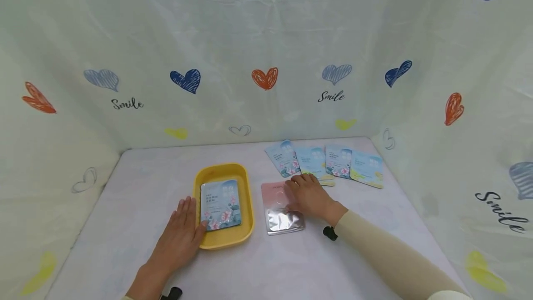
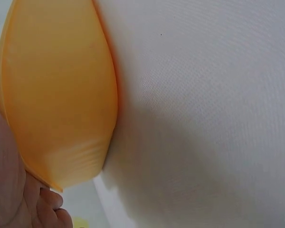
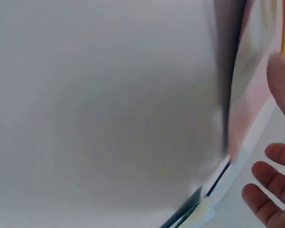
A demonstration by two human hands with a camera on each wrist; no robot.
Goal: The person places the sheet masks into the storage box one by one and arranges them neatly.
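A yellow tray [image 1: 222,243] holds a blue sachet [image 1: 220,205] printed with pink flowers. My left hand [image 1: 176,235] rests along the tray's left rim with fingers extended, its thumb lying over the rim near the sachet. In the left wrist view the palm borders the tray's outer wall [image 2: 61,90]. Right of the tray lies a pink and silver sachet [image 1: 285,221]. Over its upper right part is my right hand [image 1: 312,198], fingers bent and spread apart. In the right wrist view the thumb is by the pink sachet [image 3: 247,104], while the other fingers hold nothing visible.
Several blue sachets lie in an overlapping row at the back right, among them a flowered one [image 1: 284,157] and a yellow-edged one [image 1: 366,169]. A white cloth covers the table [image 1: 137,189]. Heart-patterned curtains [image 1: 233,36] stand behind and at both sides.
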